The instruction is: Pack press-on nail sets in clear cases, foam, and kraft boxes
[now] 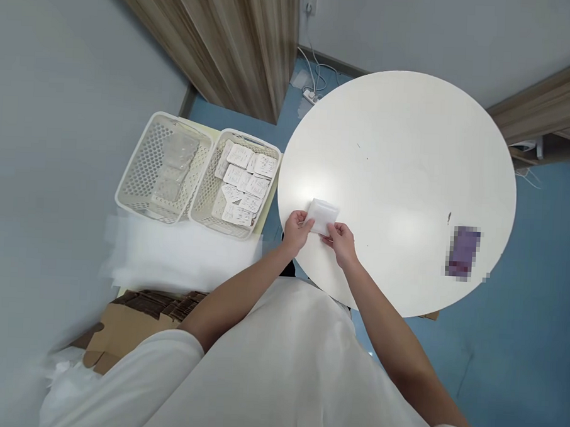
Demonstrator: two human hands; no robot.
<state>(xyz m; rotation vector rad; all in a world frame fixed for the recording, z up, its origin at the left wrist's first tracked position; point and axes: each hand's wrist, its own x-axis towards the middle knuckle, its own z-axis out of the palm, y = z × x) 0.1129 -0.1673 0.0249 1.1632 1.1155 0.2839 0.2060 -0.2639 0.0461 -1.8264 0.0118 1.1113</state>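
Observation:
A small white, nearly square packet (323,216) is held over the near left edge of the round white table (401,149). My left hand (297,231) pinches its left side, thumb on top. At its lower right corner my right hand (341,242) grips it between thumb and fingers. The packet looks wrapped in thin translucent white material; what is inside cannot be made out.
Left of the table, one white basket (201,200) holds printed white cards, another (125,187) holds clear plastic pieces. White sheets (184,250) lie below them, beside folded brown cardboard (124,329). A blurred purple object (463,251) rests on the table's right side.

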